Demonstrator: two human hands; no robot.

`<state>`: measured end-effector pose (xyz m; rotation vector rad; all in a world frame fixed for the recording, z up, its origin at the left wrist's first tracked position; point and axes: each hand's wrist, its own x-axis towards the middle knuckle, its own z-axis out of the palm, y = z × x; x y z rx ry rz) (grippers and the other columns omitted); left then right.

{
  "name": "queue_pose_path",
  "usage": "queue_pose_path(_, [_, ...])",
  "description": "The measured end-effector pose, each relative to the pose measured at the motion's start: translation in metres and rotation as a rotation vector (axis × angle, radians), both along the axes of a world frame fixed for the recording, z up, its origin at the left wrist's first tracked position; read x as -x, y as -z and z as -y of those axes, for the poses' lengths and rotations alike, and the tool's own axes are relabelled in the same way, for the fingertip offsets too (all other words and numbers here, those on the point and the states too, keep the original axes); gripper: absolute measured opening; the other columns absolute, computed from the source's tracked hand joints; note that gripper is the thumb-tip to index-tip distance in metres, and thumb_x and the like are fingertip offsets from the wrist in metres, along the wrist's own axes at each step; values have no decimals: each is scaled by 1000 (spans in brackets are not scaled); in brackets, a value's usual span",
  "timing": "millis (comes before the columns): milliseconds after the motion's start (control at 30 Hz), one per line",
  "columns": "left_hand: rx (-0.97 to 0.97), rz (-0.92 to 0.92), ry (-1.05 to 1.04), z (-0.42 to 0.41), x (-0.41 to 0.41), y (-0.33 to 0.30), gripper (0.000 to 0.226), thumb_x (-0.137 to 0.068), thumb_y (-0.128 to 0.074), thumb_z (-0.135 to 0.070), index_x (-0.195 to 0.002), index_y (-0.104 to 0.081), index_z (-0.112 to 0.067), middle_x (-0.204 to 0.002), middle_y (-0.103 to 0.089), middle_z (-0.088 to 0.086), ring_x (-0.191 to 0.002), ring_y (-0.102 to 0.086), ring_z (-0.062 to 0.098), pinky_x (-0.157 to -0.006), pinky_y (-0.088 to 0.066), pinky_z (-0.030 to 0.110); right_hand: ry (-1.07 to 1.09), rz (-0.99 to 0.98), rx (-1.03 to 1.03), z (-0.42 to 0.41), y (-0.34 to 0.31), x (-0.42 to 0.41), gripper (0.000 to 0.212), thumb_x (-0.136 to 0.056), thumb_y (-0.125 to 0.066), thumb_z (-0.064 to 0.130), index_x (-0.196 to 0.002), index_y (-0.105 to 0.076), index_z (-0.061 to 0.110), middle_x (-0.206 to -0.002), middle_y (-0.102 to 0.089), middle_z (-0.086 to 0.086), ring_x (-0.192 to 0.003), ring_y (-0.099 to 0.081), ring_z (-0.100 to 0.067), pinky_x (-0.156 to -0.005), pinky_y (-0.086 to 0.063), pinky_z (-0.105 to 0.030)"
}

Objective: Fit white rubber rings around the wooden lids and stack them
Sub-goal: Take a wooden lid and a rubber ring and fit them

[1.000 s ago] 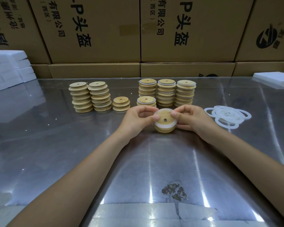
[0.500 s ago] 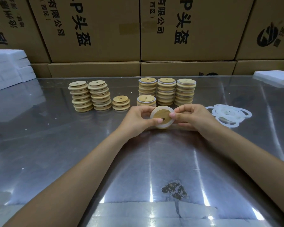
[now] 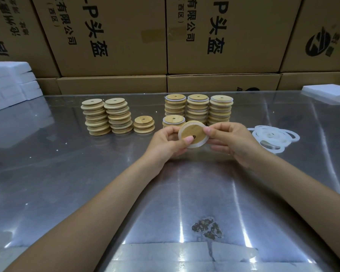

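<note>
- Head view: the left hand [image 3: 166, 141] and the right hand [image 3: 233, 141] together hold a round wooden lid with a small hole [image 3: 192, 134] above the shiny metal worktop [image 3: 86, 173], its face tilted toward the camera.
- A white rubber ring [image 3: 199, 145] sits around the lid's rim; the left thumb presses the lid's face near the hole, the right thumb and fingers pinch its upper right edge.
- Just behind the hands stand stacks of ringed lids [image 3: 197, 109]; to the left, well apart, stacks of bare wooden lids [image 3: 106, 116].
- A loose pile of white rings [image 3: 274, 137] lies just right of the right hand.
- Brown cardboard boxes [image 3: 114, 36] line the back.
</note>
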<state>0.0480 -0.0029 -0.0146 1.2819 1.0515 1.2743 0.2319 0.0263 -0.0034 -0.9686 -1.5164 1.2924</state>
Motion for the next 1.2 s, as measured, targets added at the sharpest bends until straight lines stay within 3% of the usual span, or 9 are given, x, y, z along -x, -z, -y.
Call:
queue_pose_path(133, [-75,-75,-28,-1,1,1,21,-81,-71,-5,-91,-55,-14,-93,-67,3,-84,-63,11,-71,-54,23,94,46,-81,1,3,8,13,-79,-74,27,-81,-65,18,-76,-74,7,-75,-70,-2,-63,-55,-16])
queue_pose_path(267, [-258,-496,-136,-5,-3,2,34,-72,-81,-14,-89,-51,-19,-90,-65,2,-82,-60,14,-76,-49,33,125,110,-295,2,6,17,11,-81,-73,11,-79,-63,16,-75,-69,2,-69,-64,-3,-67,-52,-19])
queue_pose_path(333, [-285,-548,-151,-4,-5,3,35,-70,-82,-20,-93,-56,-21,-86,-66,-4,-80,-63,14,-75,-52,34,126,124,-339,3,7,20,14,-80,-73,8,-77,-64,18,-76,-69,1,-72,-64,-7,-72,-53,-22])
queue_pose_path(467, [-289,-498,-147,-5,-3,0,28,-72,-81,-14,-85,-56,-18,-83,-66,1,-79,-63,21,-79,-52,42,112,9,-156,3,6,21,7,-83,-70,14,-78,-66,16,-77,-71,-1,-73,-66,-9,-73,-53,-23])
queue_pose_path(600, [-220,-329,-97,-3,-4,-4,26,-75,-77,-5,-83,-53,-15,-86,-64,9,-80,-58,19,-81,-52,46,81,-150,16,3,4,17,4,-86,-65,15,-85,-68,14,-87,-71,-3,-86,-66,-12,-84,-53,-23])
queue_pose_path(800, [-179,-190,-105,-1,-10,0,27,-76,-77,-5,-82,-52,-15,-80,-63,4,-74,-59,13,-61,-53,26,151,-34,-176,6,0,21,9,-85,-68,15,-78,-64,14,-76,-70,-3,-74,-64,-11,-71,-53,-27])
queue_pose_path(933, [-250,-249,-164,-2,-10,1,32,-74,-79,-7,-84,-50,-10,-74,-60,-1,-68,-55,8,-66,-49,29,210,65,-294,7,5,22,11,-84,-70,20,-77,-62,16,-73,-68,1,-68,-61,-6,-62,-51,-23])
queue_pose_path(1067, [-220,-206,-150,-2,-10,-1,32,-76,-76,-6,-83,-46,-12,-83,-61,8,-79,-57,17,-76,-52,43,195,-54,-153,5,6,22,12,-89,-64,18,-77,-64,14,-82,-71,-8,-80,-66,-17,-77,-55,-31])
queue_pose_path(1200, [-148,-93,-111,0,-11,-3,27,-80,-72,-7,-93,-49,-9,-93,-62,12,-86,-59,20,-72,-51,34,126,-174,-15,7,4,21,10,-90,-62,19,-86,-66,11,-94,-73,-10,-88,-70,-18,-78,-57,-25])
